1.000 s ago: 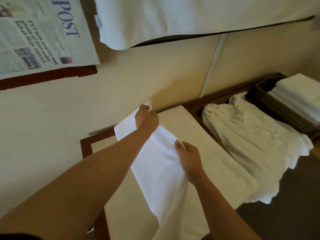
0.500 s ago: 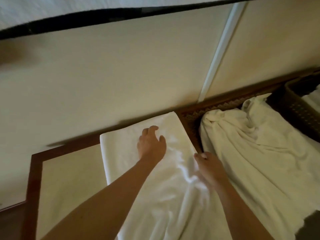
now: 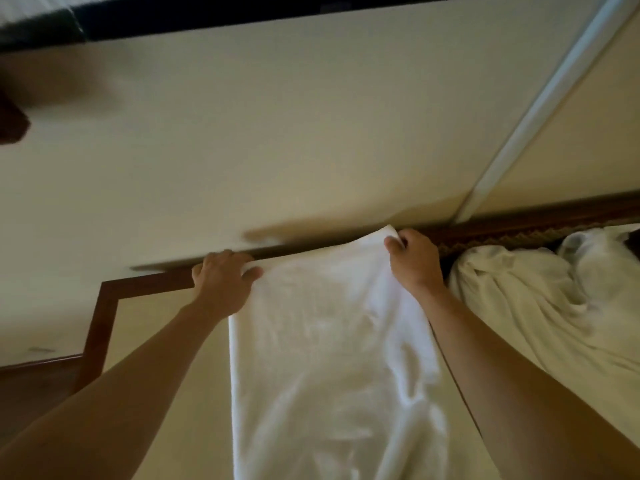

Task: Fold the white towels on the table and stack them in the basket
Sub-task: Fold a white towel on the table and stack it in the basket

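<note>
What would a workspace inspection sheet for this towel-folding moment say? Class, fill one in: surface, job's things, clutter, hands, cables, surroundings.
Surface: table with dark wooden rim and pale top, set against the wall.
Job's things: white towel spread lengthwise, wrinkled; basket not in view.
Clutter: rumpled cream cloth pile to the right of the towel.
Hands: left hand grips the towel's far left corner; right hand pinches the far right corner.
Cables: nothing seen.
Surroundings: cream wall with a white trim strip.
</note>
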`<state>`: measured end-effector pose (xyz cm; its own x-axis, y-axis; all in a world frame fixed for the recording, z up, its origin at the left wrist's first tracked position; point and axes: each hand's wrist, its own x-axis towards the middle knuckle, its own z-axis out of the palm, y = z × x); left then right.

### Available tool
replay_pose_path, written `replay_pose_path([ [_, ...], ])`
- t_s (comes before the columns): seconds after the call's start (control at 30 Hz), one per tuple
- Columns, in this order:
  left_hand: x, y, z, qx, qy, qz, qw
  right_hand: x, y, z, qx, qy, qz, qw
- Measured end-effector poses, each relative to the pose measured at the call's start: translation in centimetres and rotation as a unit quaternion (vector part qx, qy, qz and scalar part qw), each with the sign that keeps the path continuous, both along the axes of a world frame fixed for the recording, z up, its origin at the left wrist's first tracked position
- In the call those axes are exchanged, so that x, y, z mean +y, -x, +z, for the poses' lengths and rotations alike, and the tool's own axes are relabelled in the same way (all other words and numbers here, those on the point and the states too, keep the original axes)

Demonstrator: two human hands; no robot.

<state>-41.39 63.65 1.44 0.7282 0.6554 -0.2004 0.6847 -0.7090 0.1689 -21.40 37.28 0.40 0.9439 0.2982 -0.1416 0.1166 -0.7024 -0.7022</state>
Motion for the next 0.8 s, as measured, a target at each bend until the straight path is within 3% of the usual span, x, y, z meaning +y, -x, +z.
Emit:
replay_pose_path([
  [0.17, 1.3, -0.1, -1.1, 0.0, 0.055, 0.066, 0.996, 0.6, -0.2, -2.0, -0.045, 0.082, 0.017, 0.995],
  [0.3, 0.4, 0.4, -1.6, -0.061, 0.047, 0.1, 0.992, 1.0, 0.5, -1.9, -0.093, 0.093, -0.019, 0.991],
  [0.37, -2.5, 1.5, -2.2, -0.091, -0.035, 0.07, 0.993, 1.3, 2.1, -1.9, -0.212, 0.149, -0.025, 0.966],
  [0.43, -7.1, 2.2, -2.8, -0.117, -0.057, -0.03, 0.991, 2.1, 5.1, -2.0, -0.271, 0.157, 0.082, 0.946],
  [0.5, -10.3, 2.4, -3.7, -0.071, -0.009, -0.107, 0.992, 3.1, 8.2, -2.7, -0.236, 0.168, 0.261, 0.921],
  [0.57, -10.7, 2.6, -4.6, -0.022, 0.024, -0.096, 0.995, 3.2, 9.5, -3.8, -0.186, 0.218, 0.355, 0.89],
  [0.63, -9.4, 3.1, -5.4, -0.017, -0.003, -0.081, 0.997, 2.4, 8.2, -4.3, -0.169, 0.247, 0.35, 0.888],
  [0.8, -7.0, 3.6, -6.0, -0.033, -0.034, -0.091, 0.995, 0.0, 2.8, -4.1, -0.111, 0.298, 0.203, 0.926],
])
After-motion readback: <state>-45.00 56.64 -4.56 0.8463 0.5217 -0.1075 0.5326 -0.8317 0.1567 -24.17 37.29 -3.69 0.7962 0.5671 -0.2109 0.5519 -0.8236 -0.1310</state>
